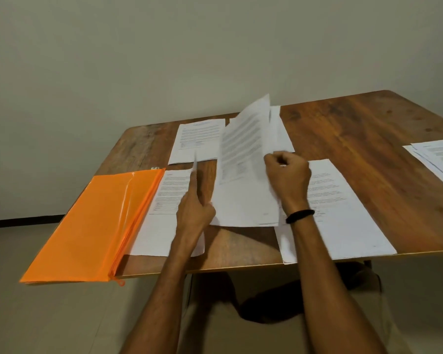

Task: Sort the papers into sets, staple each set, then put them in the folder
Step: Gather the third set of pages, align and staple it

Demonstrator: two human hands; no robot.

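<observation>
I get one view only, head-worn, facing forward and down over the near edge of the table [343, 139], close in, wall [215, 47] at twelve o'clock.

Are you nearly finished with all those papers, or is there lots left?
Not nearly. Done so far: paper piles lie spread on the table, so sorting has started. In hand: the left hand and right hand hold a bundle of sheets, the right lifting the top page. Left: no stapler shows, and the orange folder lies flat at the table's left edge, waiting.
</observation>
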